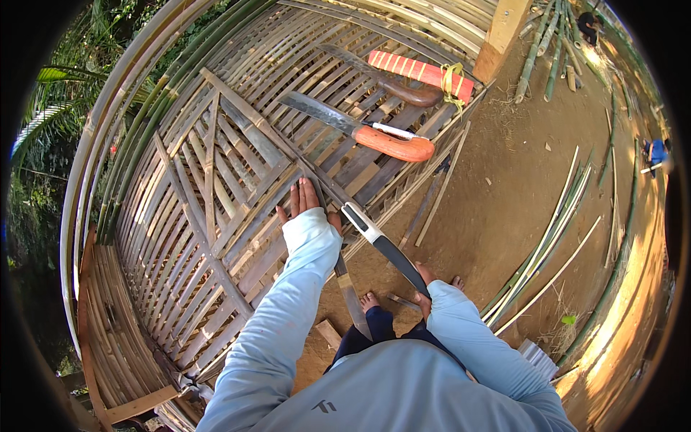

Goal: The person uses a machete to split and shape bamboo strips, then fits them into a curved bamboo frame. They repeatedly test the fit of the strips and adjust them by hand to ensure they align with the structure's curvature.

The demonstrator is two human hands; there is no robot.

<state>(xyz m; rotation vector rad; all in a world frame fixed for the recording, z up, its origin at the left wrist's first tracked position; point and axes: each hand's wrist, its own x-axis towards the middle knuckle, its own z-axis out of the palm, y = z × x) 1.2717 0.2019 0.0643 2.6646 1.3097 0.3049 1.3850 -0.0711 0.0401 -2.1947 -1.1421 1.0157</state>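
My left hand (305, 201) lies palm down on a bamboo strip, fingers stretched out, at the corner of a lattice frame of bamboo strips (210, 169). A lower length of flat strip (351, 302) runs from under this hand toward my legs. My right hand (423, 297) is closed round the near end of a long, curved black-and-white tool (392, 253). Its white, slotted end touches or sits just above the frame's edge beside my left hand. I cannot make out a blade on it. Part of the right hand is hidden by the sleeve.
On the slatted bamboo platform (169, 288) lie an orange-handled machete (392, 142), a white pen (392, 131), a brown-handled machete (403, 90) and a red sheath (417, 74) tied with yellow cord. Split bamboo strips (540, 237) rest on the dirt ground at right. A wooden post (502, 39) stands beyond.
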